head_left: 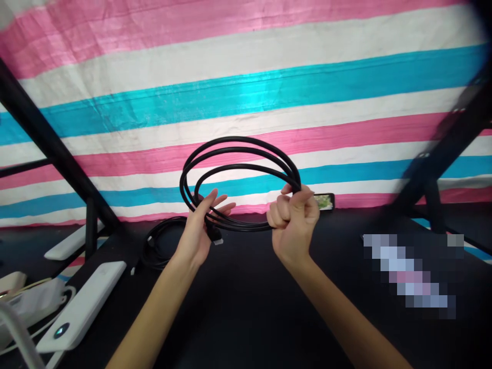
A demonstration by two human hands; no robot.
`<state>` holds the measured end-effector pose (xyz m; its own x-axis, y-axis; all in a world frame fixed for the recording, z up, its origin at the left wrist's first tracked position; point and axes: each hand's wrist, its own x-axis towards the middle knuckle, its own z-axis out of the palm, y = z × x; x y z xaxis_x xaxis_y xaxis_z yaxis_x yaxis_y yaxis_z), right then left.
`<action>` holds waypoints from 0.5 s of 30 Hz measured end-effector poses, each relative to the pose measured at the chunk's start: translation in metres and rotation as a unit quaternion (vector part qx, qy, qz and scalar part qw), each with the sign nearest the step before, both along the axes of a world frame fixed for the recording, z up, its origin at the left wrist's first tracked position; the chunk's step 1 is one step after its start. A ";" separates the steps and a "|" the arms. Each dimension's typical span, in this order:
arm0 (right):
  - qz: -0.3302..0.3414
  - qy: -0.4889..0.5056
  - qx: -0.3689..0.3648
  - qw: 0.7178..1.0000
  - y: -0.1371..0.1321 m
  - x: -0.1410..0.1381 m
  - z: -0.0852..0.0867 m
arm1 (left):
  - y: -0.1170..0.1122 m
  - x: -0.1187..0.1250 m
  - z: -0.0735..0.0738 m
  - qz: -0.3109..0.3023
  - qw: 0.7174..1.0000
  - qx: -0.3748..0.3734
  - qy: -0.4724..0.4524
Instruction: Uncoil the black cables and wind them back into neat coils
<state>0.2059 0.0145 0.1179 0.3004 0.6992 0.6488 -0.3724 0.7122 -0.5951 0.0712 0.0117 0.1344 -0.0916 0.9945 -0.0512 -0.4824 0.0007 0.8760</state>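
A black cable (238,138) is looped into a coil and held up in front of me between both hands. My right hand (294,218) is closed in a fist around the loops at the coil's right side. At the coil's left side, my left hand (198,228) has the loops between its thumb and fairly straight fingers. A dark plug with a light tip (217,237) hangs beside the left palm. Behind my left wrist, a second coiled black cable (146,251) lies on the black table (238,318).
A long white device with a round dark display (92,302) lies at the left, near a white adapter and cords (34,307). A phone (325,202) with a lit screen stands behind my right hand. Black frame bars (57,148) flank a striped sheet (246,92). A blurred patch (407,277) covers something at right.
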 end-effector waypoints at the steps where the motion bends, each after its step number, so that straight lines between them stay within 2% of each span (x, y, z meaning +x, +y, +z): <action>1: 0.021 0.014 0.002 1.000 0.000 -0.001 -0.001 | 0.000 0.001 0.000 -0.001 1.000 0.009 -0.007; 6: 0.088 0.033 -0.060 0.994 0.005 -0.004 -0.002 | 0.002 0.000 -0.005 -0.007 0.997 0.069 -0.033; 10: 0.126 -0.015 -0.108 0.986 0.012 0.004 0.001 | 0.006 -0.010 -0.002 -0.050 0.996 0.061 -0.033; 13: 0.078 -0.055 -0.120 0.988 0.014 0.013 0.003 | 0.007 -0.017 0.001 -0.078 0.995 0.055 0.000; 15: 0.001 -0.119 -0.093 0.989 0.012 0.015 0.004 | 0.007 -0.017 0.001 -0.071 0.995 0.060 0.025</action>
<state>0.2207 0.0267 0.1223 0.1529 0.8135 0.5611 -0.2084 0.5815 -0.7864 0.0545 0.0183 0.1353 0.0507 0.9963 0.0692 -0.4401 -0.0399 0.8971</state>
